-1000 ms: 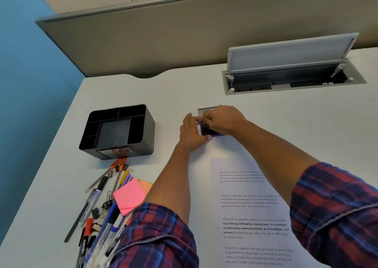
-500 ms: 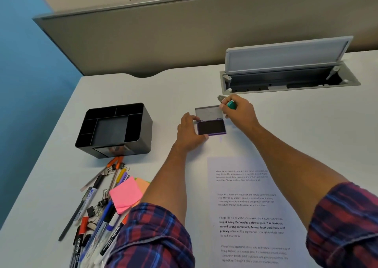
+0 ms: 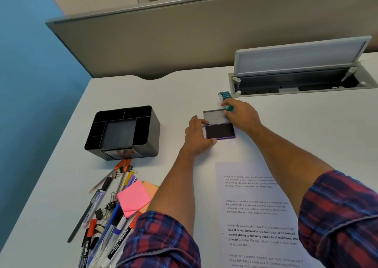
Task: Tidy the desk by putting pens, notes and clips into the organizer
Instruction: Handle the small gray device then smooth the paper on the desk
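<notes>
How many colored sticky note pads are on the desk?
2. A pink pad lies on top beside the pens, and an orange pad peeks out under its right edge. More could be hidden underneath.

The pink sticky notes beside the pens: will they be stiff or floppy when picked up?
The pink sticky notes look like a thin pad, so probably light and slightly bendy. One corner seems to curl, so single sheets may peel. Lying flat, overlapping the orange notes, they should not roll.
</notes>
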A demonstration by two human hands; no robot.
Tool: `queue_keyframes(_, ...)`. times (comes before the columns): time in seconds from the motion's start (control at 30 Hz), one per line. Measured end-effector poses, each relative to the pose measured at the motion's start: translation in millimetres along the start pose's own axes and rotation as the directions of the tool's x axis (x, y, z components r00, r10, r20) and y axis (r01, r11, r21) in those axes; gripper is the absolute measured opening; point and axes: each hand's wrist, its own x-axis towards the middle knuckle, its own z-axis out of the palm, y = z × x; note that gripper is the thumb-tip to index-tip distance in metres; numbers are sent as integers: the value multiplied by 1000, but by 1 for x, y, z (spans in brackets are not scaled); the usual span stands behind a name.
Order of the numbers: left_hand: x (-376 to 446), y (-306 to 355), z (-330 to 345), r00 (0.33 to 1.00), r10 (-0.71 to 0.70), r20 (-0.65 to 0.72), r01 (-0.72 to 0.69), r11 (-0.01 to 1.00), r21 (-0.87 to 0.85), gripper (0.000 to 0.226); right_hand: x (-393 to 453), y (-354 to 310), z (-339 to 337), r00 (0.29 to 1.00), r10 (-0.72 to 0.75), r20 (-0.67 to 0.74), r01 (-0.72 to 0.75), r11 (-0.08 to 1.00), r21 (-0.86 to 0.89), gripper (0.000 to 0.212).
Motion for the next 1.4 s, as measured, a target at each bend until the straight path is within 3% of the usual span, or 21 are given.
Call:
queue_keyframes(0.33,-8,8,-4,999,-26,-43,22,996,-88,77,-4,-11,1,995,57,-87,-23,937,350,21)
queue_keyframes(0.5,-9,13,-7,996,-82,-29,77,986,-146,95,-19,-13,-13,981,-38,-189,125,871,475,22)
queue_keyframes(0.67,-13,13,-9,997,-78,10,79,983,-166,101,-43,-4,-18,962,-190,-194,254,882,398,26)
queue_keyframes(0.8,-14,11,-11,999,-23,45,27,995,-101,94,-60,11,-14,958,-280,-63,286,913,290,37)
queue_keyframes(0.9,-13,8,-11,996,-29,80,35,997,-76,85,-70,21,-7,965,-262,20,257,956,145,43)
queue_keyframes(1.03,-16,13,-11,998,8,68,-6,1000,-26,77,-77,17,-1,972,-233,7,231,967,110,41)
queue_keyframes(1.27,-15,13,-9,998,-17,67,15,1000,24,89,-75,10,-2,976,-217,28,215,974,72,37)
queue_keyframes(1.4,-15,11,-9,997,-43,67,42,999,14,109,-83,12,-11,971,-238,-24,239,969,69,28)
